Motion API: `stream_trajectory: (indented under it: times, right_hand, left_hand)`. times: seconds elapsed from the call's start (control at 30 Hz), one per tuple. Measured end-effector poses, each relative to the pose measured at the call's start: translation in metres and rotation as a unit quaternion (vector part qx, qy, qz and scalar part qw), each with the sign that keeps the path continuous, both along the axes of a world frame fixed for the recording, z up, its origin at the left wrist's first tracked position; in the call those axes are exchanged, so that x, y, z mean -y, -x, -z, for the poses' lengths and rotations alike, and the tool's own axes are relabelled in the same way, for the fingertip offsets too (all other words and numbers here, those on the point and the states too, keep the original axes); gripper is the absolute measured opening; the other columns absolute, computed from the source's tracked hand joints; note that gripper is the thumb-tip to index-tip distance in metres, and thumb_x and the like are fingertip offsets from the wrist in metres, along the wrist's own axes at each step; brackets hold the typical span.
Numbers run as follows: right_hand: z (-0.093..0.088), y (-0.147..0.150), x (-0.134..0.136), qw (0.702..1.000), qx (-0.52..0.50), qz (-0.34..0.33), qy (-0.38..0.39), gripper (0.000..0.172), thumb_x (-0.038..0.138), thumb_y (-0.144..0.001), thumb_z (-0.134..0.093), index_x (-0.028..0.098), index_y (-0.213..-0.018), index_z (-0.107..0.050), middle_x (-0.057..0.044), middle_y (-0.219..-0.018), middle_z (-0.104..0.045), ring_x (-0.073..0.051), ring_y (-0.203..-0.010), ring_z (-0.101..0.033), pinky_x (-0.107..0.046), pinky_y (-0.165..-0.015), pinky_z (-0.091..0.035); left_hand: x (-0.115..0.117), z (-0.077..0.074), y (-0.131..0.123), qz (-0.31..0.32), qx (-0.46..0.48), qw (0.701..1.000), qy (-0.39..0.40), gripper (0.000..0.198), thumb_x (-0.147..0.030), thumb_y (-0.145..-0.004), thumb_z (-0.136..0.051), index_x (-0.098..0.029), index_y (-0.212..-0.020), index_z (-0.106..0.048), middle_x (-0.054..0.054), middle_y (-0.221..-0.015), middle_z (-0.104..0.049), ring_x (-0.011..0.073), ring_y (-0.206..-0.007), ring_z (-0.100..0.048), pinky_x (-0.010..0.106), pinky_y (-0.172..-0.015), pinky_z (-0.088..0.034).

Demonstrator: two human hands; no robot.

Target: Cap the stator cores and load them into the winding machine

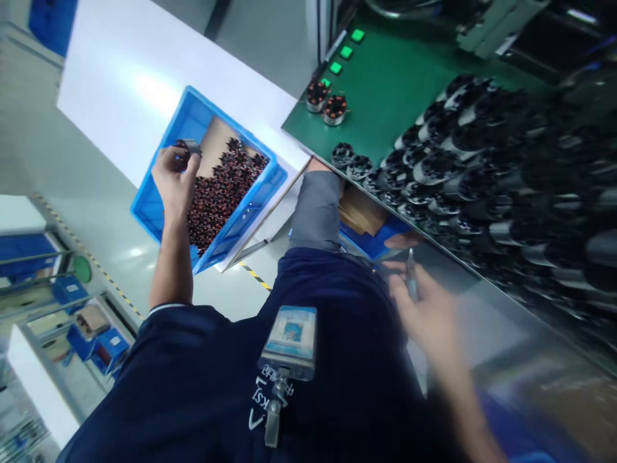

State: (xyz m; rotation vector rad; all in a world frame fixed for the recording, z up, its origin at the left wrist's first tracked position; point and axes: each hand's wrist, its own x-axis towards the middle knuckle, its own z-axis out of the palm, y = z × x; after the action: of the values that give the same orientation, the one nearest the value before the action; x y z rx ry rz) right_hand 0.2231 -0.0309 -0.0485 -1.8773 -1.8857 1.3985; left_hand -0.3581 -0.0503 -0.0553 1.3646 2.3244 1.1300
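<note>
My left hand [176, 177] is closed around a round motor stator [192, 146] with a silvery rim. It is over the far left part of a blue crate [144, 207], where rows of dark and reddish stators [214, 212] stand beside bare brown cardboard [216, 138]. My right hand [424, 308], blurred, is low at the right, beside the front of the green bench. Its fingers are closed on a slim metal tool with a pointed tip [411, 278], whose exact kind I cannot make out.
The crate rests on a white table [116, 83]. On the green bench [385, 83] stand two copper-wound stators [328, 106] and many stacked silver-and-black ones [463, 161]. Under the bench edge are brown cardboard [361, 212] and a blue bin [364, 243]. Shelves with blue boxes [108, 347] stand at left.
</note>
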Motion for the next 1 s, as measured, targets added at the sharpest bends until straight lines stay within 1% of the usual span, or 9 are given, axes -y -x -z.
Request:
stream_trajectory:
  times: [0.1, 0.2, 0.3, 0.4, 0.53, 0.7, 0.83, 0.93, 1.0]
  right_hand:
    - [0.003, 0.012, 0.003, 0.998, -0.011, -0.052, 0.013, 0.049, 0.055, -0.101, -0.062, 0.024, -0.126, -0.090, -0.010, -0.095, -0.089, -0.030, -0.077, -0.082, -0.040, -0.081, -0.062]
    - [0.001, 0.025, 0.006, 0.994, -0.033, -0.101, 0.011, 0.045, 0.053, -0.103, -0.064, 0.024, -0.127, -0.090, -0.011, -0.098, -0.091, -0.031, -0.082, -0.085, -0.038, -0.080, -0.062]
    - [-0.001, 0.030, 0.010, 0.992, -0.045, -0.119, -0.006, 0.043, 0.052, -0.105, -0.066, 0.024, -0.128, -0.090, -0.012, -0.102, -0.092, -0.030, -0.081, -0.084, -0.037, -0.078, -0.061]
    - [0.000, 0.025, 0.016, 0.993, -0.043, -0.112, -0.006, 0.042, 0.053, -0.107, -0.067, 0.024, -0.129, -0.090, -0.010, -0.094, -0.090, -0.029, -0.074, -0.081, -0.037, -0.076, -0.060]
    - [0.006, 0.016, 0.025, 0.995, -0.039, -0.091, 0.011, 0.039, 0.052, -0.108, -0.068, 0.025, -0.127, -0.088, -0.009, -0.093, -0.089, -0.029, -0.075, -0.082, -0.038, -0.076, -0.061]
    - [0.009, 0.019, 0.028, 0.993, -0.058, -0.101, 0.008, 0.034, 0.046, -0.109, -0.066, 0.025, -0.127, -0.086, -0.012, -0.108, -0.093, -0.032, -0.090, -0.089, -0.038, -0.082, -0.065]
    - [0.002, 0.026, 0.026, 0.990, -0.073, -0.118, -0.013, 0.032, 0.044, -0.111, -0.067, 0.024, -0.128, -0.086, -0.012, -0.115, -0.093, -0.033, -0.099, -0.090, -0.040, -0.093, -0.067]
    - [-0.004, 0.025, 0.028, 0.988, -0.086, -0.126, -0.026, 0.032, 0.043, -0.113, -0.065, 0.024, -0.127, -0.085, -0.013, -0.122, -0.092, -0.033, -0.110, -0.091, -0.040, -0.101, -0.068]
    - [-0.005, 0.022, 0.031, 0.987, -0.094, -0.123, -0.030, 0.031, 0.042, -0.114, -0.062, 0.024, -0.126, -0.085, -0.013, -0.122, -0.092, -0.033, -0.111, -0.091, -0.040, -0.103, -0.068]
  left_hand:
    - [-0.005, 0.002, 0.041, -0.055, -0.095, 0.979, 0.174, 0.042, -0.062, -0.103, -0.081, -0.021, -0.101, -0.076, 0.013, -0.124, -0.081, 0.0305, -0.123, -0.072, 0.058, -0.122, -0.054]
    - [-0.013, 0.013, 0.044, -0.050, -0.134, 0.935, 0.324, 0.041, -0.059, -0.106, -0.072, -0.019, -0.109, -0.082, 0.015, -0.141, -0.083, 0.0303, -0.132, -0.071, 0.051, -0.119, -0.054]
    - [-0.015, 0.024, 0.036, -0.031, -0.139, 0.920, 0.366, 0.052, -0.067, -0.107, -0.068, -0.016, -0.101, -0.079, 0.017, -0.135, -0.086, 0.0253, -0.131, -0.071, 0.043, -0.109, -0.053]
    - [-0.012, 0.021, 0.030, -0.021, -0.145, 0.910, 0.389, 0.072, -0.078, -0.115, -0.045, -0.018, -0.085, -0.069, 0.018, -0.113, -0.086, 0.0224, -0.134, -0.072, 0.040, -0.106, -0.051]
    - [-0.022, -0.004, 0.023, -0.017, -0.159, 0.901, 0.403, 0.066, -0.078, -0.113, -0.051, -0.021, -0.088, -0.070, 0.025, -0.122, -0.085, 0.0417, -0.132, -0.075, 0.059, -0.115, -0.054]
    - [-0.095, -0.017, -0.020, 0.100, -0.123, 0.970, 0.183, 0.047, -0.070, -0.110, -0.074, -0.026, -0.125, -0.082, 0.007, -0.153, -0.079, 0.0310, -0.154, -0.061, 0.053, -0.143, -0.043]
    - [-0.184, 0.013, -0.084, 0.256, -0.095, 0.956, 0.105, 0.045, -0.052, -0.094, -0.089, -0.033, -0.134, -0.082, 0.004, -0.182, -0.061, 0.0384, -0.172, -0.043, 0.064, -0.151, -0.034]
    - [-0.234, 0.041, -0.118, 0.301, -0.106, 0.938, 0.132, 0.043, -0.041, -0.085, -0.085, -0.034, -0.127, -0.084, 0.003, -0.190, -0.052, 0.0446, -0.176, -0.033, 0.075, -0.149, -0.032]
    - [-0.253, 0.056, -0.124, 0.305, -0.097, 0.938, 0.133, 0.026, -0.043, -0.084, -0.085, -0.032, -0.108, -0.085, 0.007, -0.184, -0.058, 0.0484, -0.174, -0.032, 0.077, -0.145, -0.031]
